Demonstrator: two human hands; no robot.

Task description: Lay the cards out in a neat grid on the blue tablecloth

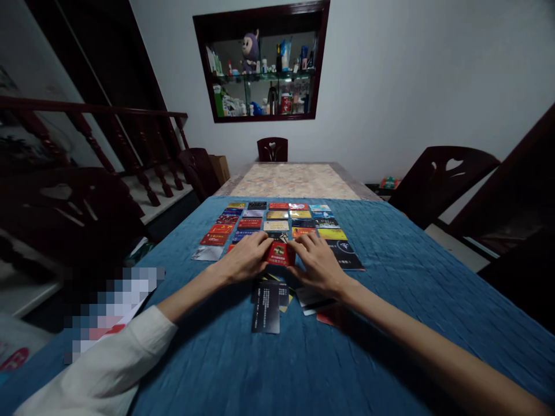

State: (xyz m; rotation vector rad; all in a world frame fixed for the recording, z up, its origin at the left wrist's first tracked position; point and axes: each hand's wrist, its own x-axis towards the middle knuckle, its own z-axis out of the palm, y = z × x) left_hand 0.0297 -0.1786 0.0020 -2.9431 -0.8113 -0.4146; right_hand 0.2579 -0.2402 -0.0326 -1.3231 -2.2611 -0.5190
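My left hand (pixel 245 259) and my right hand (pixel 315 263) rest on a blue tablecloth (pixel 390 323), and both pinch the sides of a red card (pixel 279 253) that lies flat between them. Beyond the hands, several coloured cards (pixel 277 222) lie face up in neat rows. Just below the hands sits a loose pile of cards, with a black card (pixel 266 306) on top and a white card (pixel 313 300) poking out at the right. A larger black card (pixel 347 254) lies beside my right hand.
Dark wooden chairs stand at the far end (pixel 272 149), the right (pixel 442 173) and the left (pixel 65 214). A patterned table top (pixel 295 180) shows past the cloth. A wall cabinet (pixel 262 63) holds bottles and a plush toy. A stair railing (pixel 108 133) runs at the left.
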